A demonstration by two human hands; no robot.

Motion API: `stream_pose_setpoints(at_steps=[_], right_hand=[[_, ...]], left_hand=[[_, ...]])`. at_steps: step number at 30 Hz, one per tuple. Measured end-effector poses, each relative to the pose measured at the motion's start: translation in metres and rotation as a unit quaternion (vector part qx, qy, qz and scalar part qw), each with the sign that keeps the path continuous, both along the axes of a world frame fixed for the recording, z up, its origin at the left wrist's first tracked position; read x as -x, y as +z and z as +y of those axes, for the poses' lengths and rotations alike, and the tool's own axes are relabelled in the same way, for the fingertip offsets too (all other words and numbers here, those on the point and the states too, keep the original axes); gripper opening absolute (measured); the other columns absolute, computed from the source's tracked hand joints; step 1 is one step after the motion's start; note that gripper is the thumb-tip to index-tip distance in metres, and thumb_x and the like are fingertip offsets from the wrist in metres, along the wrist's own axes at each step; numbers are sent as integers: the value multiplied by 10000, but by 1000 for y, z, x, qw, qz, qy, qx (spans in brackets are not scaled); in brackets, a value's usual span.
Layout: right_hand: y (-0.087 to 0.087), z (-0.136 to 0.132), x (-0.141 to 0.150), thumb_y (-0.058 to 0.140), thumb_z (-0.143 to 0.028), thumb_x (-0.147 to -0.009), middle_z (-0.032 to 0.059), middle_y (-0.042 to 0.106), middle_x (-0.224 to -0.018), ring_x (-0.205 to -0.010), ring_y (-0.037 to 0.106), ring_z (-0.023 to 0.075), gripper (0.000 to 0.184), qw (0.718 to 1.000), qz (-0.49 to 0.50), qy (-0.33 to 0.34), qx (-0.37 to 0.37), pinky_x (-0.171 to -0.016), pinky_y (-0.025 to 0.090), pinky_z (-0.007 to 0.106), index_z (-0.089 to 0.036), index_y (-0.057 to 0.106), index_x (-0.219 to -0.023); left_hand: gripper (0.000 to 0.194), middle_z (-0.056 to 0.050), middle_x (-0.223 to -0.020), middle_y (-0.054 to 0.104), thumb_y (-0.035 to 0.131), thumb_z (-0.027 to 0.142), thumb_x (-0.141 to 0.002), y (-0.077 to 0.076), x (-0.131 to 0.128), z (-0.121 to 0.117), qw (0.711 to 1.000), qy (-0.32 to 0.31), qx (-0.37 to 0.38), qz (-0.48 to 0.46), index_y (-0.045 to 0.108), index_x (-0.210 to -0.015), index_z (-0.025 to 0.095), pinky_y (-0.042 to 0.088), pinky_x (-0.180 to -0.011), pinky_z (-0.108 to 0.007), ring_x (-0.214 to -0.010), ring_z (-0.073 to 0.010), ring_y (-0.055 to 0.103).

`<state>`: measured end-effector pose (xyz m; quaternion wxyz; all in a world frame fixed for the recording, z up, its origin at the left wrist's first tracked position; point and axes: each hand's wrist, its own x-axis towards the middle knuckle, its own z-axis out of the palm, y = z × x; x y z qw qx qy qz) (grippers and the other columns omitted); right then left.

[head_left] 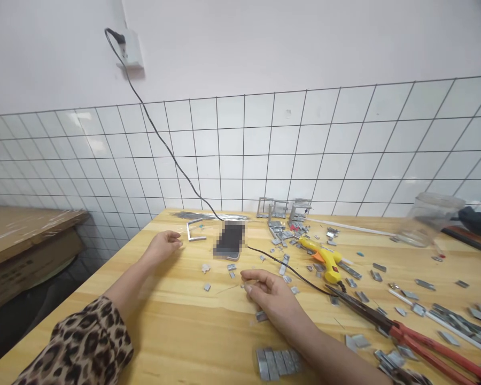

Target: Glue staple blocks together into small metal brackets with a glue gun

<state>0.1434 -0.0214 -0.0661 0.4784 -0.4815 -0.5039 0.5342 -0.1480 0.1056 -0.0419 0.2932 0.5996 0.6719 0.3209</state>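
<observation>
My left hand [163, 245] rests on the wooden table [176, 321], fingers loosely curled, nothing in it, close to a bent metal strip [194, 231]. My right hand [266, 291] lies on the table nearer me, fingers curled with the tips pinched together; whether it grips anything is too small to see. Small grey metal pieces [207, 287] lie scattered between the hands. A blurred dark flat object [229, 240] sits just beyond them, with a black cable [288, 270] passing by my right hand.
A yellow glue gun [324, 259] and red-handled cutters [417, 339] lie to the right among many metal scraps. A row of grey metal pieces [278, 362] sits near my right wrist. A clear jar [431, 216] lies at the far right. The tiled wall has a socket [131, 49].
</observation>
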Motion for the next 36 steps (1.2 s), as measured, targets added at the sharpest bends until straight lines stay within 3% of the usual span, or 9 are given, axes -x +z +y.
stream_pose_setpoints(at_steps=[4, 8, 16, 24, 36], right_hand=[[1, -3, 3, 711, -350, -625, -72, 491, -523, -469, 448, 98, 368, 1000, 0, -2, -3, -441, 352, 221, -150, 682, -932], [2, -6, 6, 691, -363, -638, -75, 475, -525, -447, 421, 94, 386, 1000, -3, 1, -5, -426, 337, 222, -139, 670, -950], [-10, 0, 5, 661, -346, -650, -72, 464, -540, -485, 418, 102, 383, 1000, -12, 0, -25, -457, 326, 225, -126, 663, -964], [-13, 4, 5, 626, -324, -664, -61, 433, -580, -541, 433, 127, 298, 998, -38, -3, -49, -515, 360, 258, -159, 686, -904], [-16, 1, 7, 580, -342, -680, -61, 405, -573, -514, 383, 129, 354, 996, -80, 8, -50, -466, 304, 251, -149, 666, -964]], left_hand=[[298, -86, -1187, 594, 575, 304, -925, 3, 2, -14, 1000, 14, 8, 5, 563, -1184, 157, 536, -831, -427, -995, -227, 616], [304, -87, -1184, 594, 573, 309, -926, 8, -8, -13, 999, 38, 21, 10, 559, -1189, 157, 538, -825, -424, -988, -225, 618], [300, -82, -1189, 594, 574, 325, -923, 19, -35, 35, 993, 77, 54, 71, 574, -1174, 163, 536, -835, -421, -1001, -237, 615], [308, -92, -1194, 590, 587, 310, -917, 6, -36, 66, 987, 104, 73, 96, 566, -1185, 159, 534, -836, -417, -1008, -233, 613], [303, -88, -1192, 591, 571, 305, -927, -10, -24, 41, 994, 109, -9, 6, 557, -1193, 162, 537, -829, -424, -991, -225, 618]])
